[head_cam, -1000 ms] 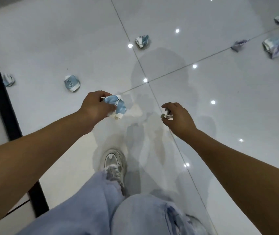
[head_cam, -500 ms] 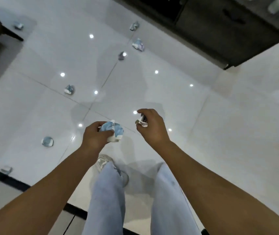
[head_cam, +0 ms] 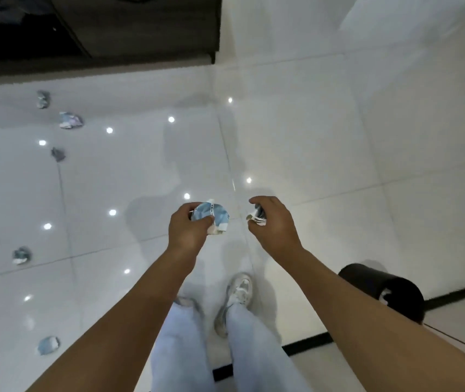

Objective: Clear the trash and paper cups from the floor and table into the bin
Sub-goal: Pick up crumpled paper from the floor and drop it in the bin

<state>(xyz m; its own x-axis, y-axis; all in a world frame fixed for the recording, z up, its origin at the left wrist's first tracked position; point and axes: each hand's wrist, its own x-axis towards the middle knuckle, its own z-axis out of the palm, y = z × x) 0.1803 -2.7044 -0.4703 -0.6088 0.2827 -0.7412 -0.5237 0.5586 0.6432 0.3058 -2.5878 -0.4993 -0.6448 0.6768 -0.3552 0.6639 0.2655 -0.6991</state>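
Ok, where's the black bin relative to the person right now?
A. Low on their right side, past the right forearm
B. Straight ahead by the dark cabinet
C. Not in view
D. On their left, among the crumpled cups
A: the black bin stands on the floor to the right, just beyond the right forearm, while the right hand and left hand each hold crumpled trash out in front.

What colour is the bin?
Black bin, seen in the head view.
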